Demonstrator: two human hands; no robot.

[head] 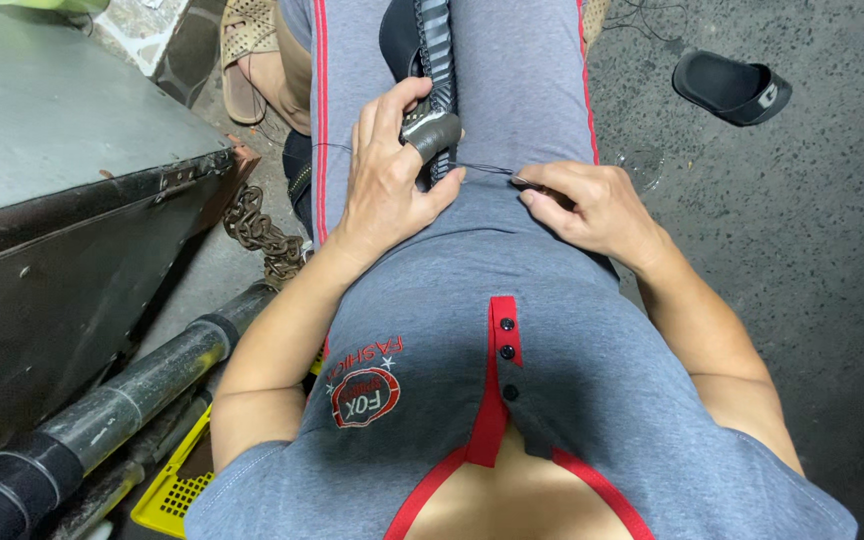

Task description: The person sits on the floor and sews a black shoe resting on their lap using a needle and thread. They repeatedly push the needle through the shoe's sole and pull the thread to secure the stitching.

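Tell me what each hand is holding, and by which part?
Left hand grips the black ribbed piece at its lower end; right hand pinches a needle with thread.

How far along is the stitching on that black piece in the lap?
Done: cannot tell; finished stitches are not visible. In hand: left hand, a dark thimble-like cover on one finger, pins the black ridged piece; right hand pinches a needle with thread taut between. Left: the piece extends up the lap.

Support: dark speckled concrete floor (812,250). On it, upper right, one black slide sandal (732,88), lying alone. Left side: grey metal box (62,150) resting on floor; rusty chain (262,232) just beside its corner; long grimy tubes (122,400) alongside; yellow perforated plastic basket (177,490) near the tubes.
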